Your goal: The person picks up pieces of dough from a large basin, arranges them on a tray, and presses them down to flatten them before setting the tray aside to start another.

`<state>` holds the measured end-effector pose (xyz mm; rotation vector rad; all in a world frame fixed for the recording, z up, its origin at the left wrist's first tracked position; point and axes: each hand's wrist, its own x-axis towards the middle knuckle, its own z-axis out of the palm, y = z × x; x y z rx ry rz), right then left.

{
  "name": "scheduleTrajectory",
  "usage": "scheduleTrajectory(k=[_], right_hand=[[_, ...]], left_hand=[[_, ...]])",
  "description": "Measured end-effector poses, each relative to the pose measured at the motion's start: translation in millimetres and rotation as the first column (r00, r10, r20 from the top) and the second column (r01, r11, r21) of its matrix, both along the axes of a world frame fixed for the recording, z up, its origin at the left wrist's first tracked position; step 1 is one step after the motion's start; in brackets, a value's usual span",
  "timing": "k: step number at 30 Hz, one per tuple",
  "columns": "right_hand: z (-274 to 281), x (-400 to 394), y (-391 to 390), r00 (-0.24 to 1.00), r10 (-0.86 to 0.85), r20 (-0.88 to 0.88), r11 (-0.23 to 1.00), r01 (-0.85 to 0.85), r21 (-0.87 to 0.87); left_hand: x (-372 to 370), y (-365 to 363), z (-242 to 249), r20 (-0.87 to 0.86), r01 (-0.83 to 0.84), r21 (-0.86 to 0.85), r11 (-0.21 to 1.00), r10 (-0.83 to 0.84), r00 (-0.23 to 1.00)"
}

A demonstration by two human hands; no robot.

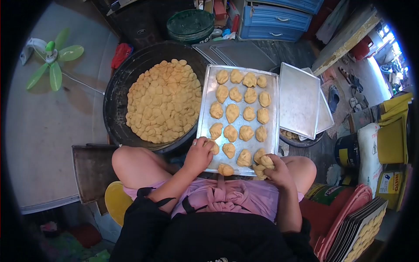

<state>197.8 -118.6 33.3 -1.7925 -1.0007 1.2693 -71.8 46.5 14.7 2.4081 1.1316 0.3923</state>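
Observation:
A metal tray (204, 111) lies across my lap, bearing rows of rough dough lumps (232, 112). At its near left corner, my left hand (199, 153) has its fingers closed round a dough lump (214, 147) on the tray. Near the right corner, my right hand (279, 172) grips several dough pieces (264, 165) bunched together at the tray's edge. One lump (225, 169) sits alone by the near rim. Left of the tray, a large black basin (114, 105) holds a heap of flattened dough pieces (163, 102).
Empty metal trays (300, 100) rest on another basin at the right. Stacked trays with dough (366, 236) lean beside a red lid (349, 214) at the lower right. A green fan (51, 56) is at the upper left; a green tub (190, 25) and blue drawers (275, 22) stand behind.

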Motion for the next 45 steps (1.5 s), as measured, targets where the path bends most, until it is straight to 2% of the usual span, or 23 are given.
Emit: scheduleTrajectory(k=[2, 6, 8, 9, 11, 12, 14, 15, 18, 19, 21, 22, 24, 25, 26, 27, 28, 30, 32, 33, 36, 39, 45], right_hand=[[17, -5, 6, 0.96, -0.05, -0.276, 0.999, 0.043, -0.03], [16, -6, 8, 0.957, -0.031, -0.288, 1.0, 0.03, -0.008], [12, -5, 8, 0.952, -0.041, -0.304, 0.999, 0.038, -0.015], [15, -5, 8, 0.953, -0.033, -0.301, 0.999, 0.032, -0.011], [26, -7, 12, 0.935, -0.119, -0.334, 0.993, 0.114, -0.034], [33, -8, 17, 0.937, -0.098, -0.335, 0.995, 0.095, -0.023], [46, -12, 30, 0.931, -0.134, -0.341, 0.986, 0.16, 0.048], [48, -14, 43, 0.934, -0.103, -0.341, 0.989, 0.132, 0.064], [57, -21, 79, 0.992, 0.083, -0.093, 0.989, -0.071, 0.132], [52, -28, 95, 0.984, 0.164, 0.067, 0.97, -0.173, 0.17], [69, -67, 126, 0.829, 0.079, -0.554, 0.969, 0.066, 0.238], [81, -82, 134, 0.812, 0.08, -0.578, 0.971, 0.069, 0.231], [84, -83, 139, 0.799, 0.06, -0.598, 0.972, 0.089, 0.217], [76, -78, 140, 0.952, 0.124, -0.279, 0.966, -0.052, 0.253], [70, -76, 139, 0.979, 0.19, 0.072, 0.951, -0.201, 0.234], [68, -73, 134, 0.935, 0.226, 0.272, 0.957, -0.265, 0.116], [57, -76, 126, 0.936, 0.224, 0.27, 0.959, -0.261, 0.107], [23, -80, 108, 0.69, 0.28, 0.667, 0.87, -0.475, 0.127], [-2, -93, 95, 0.599, 0.217, 0.771, 0.869, -0.478, 0.127], [-7, -99, 90, 0.496, 0.151, 0.855, 0.865, -0.485, 0.128], [-2, -105, 85, 0.577, 0.242, 0.78, 0.923, -0.384, -0.002], [4, -98, 78, 0.494, 0.245, 0.834, 0.896, -0.445, 0.0], [27, -66, 51, 0.543, 0.133, 0.829, 0.93, -0.357, 0.084]], left_hand=[[-3, 3, -8, 0.015, 0.105, -0.067, 0.992, -0.104, 0.994], [-6, 3, -3, -0.017, 0.186, -0.033, 0.982, -0.186, 0.982], [-1, -12, 17, -0.033, 0.109, 0.241, 0.964, -0.104, 0.994], [-1, -18, 16, -0.031, 0.102, 0.246, 0.964, -0.097, 0.995], [-3, -30, 9, 0.118, 0.409, 0.101, 0.907, -0.419, 0.9], [-1, -36, -1, 0.114, 0.392, 0.111, 0.913, -0.403, 0.908], [2, -43, -19, 0.061, 0.602, 0.024, 0.798, -0.602, 0.796], [2, -40, -15, 0.054, 0.58, 0.038, 0.814, -0.581, 0.812], [-7, -36, 1, 0.061, 0.496, -0.239, 0.834, -0.497, 0.865], [-15, -28, 9, 0.2, 0.351, -0.246, 0.903, -0.307, 0.93], [-35, -8, 34, 0.311, -0.012, -0.348, 0.938, 0.127, 0.942], [-48, 6, 46, 0.273, -0.219, -0.412, 0.884, 0.35, 0.896], [-77, 39, 47, 0.259, -0.366, 0.145, 0.919, 0.321, 0.911], [-84, 44, 54, 0.195, -0.436, 0.215, 0.874, 0.399, 0.896], [-88, 45, 61, 0.135, -0.498, 0.292, 0.816, 0.48, 0.867], [-88, 47, 58, 0.136, -0.496, 0.292, 0.818, 0.478, 0.868], [-86, 45, 53, 0.14, -0.389, 0.18, 0.903, 0.368, 0.919], [-72, 33, 50, 0.153, -0.154, -0.058, 0.986, 0.161, 0.975], [-46, 17, 38, 0.15, 0.035, -0.256, 0.966, 0.004, 0.989], [-34, 9, 27, 0.118, 0.078, -0.168, 0.983, -0.059, 0.991], [-5, -4, 8, 0.089, 0.036, -0.136, 0.99, -0.024, 0.996], [0, -10, -2, 0.063, 0.089, -0.136, 0.987, -0.081, 0.995], [2, -17, -16, 0.011, 0.175, 0.016, 0.984, -0.175, 0.984]])
